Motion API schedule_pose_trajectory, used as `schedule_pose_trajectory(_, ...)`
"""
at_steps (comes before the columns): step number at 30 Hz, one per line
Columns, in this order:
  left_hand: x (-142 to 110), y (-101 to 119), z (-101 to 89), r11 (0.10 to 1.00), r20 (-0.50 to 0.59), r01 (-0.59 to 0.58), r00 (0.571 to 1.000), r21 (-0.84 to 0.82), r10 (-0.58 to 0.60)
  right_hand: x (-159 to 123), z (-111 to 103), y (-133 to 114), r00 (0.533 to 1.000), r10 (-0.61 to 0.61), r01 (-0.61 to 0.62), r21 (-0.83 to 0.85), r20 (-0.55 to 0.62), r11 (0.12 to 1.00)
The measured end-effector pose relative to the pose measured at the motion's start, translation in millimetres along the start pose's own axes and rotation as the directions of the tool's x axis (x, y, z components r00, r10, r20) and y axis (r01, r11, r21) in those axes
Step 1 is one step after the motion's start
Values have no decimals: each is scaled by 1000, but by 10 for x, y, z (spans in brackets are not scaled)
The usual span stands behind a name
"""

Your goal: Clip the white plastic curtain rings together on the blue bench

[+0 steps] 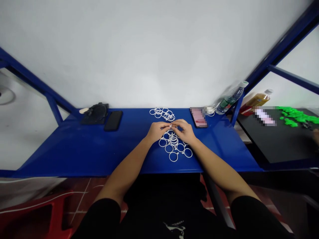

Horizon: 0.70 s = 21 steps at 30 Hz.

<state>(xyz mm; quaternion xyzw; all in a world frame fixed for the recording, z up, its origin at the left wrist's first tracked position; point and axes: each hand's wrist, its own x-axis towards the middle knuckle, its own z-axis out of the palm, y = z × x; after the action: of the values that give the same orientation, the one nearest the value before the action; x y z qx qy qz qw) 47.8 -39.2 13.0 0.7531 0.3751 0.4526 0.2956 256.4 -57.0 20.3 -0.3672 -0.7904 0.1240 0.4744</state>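
Observation:
White plastic rings (173,156), each with a small knob, lie in a loose pile on the blue table (99,152) just below my hands. My left hand (159,130) and my right hand (184,131) meet over the far side of this pile, fingertips pinched together. Between them is a small white piece (170,125) that looks like part of such a ring; the fingers cover most of it. A second group of white rings (158,113) rests farther back, near the wall.
Left of my hands lie a black phone (113,120) and a dark cloth-like item (96,113). On the right are a lit phone (199,117), a white cable (210,111) and a clear bottle (231,98). A black table (271,142) with green pieces (296,116) stands farther right.

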Motion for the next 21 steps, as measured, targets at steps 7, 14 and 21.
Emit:
schedule_pose_trajectory(7,-8,14,37,1000,-2,9,1000,0,-9,10,14,26,1000,2,-2,-77,-8,997)
schedule_pose_trajectory(14,13,66,-8,999,9,49,999,-2,-49,27,41,-60,998,42,-47,-134,-39,990)
schedule_pose_trajectory(21,30,60,-5,1000,8,26,1000,4,-26,40,74,-62,997,71,-74,-137,-27,988)
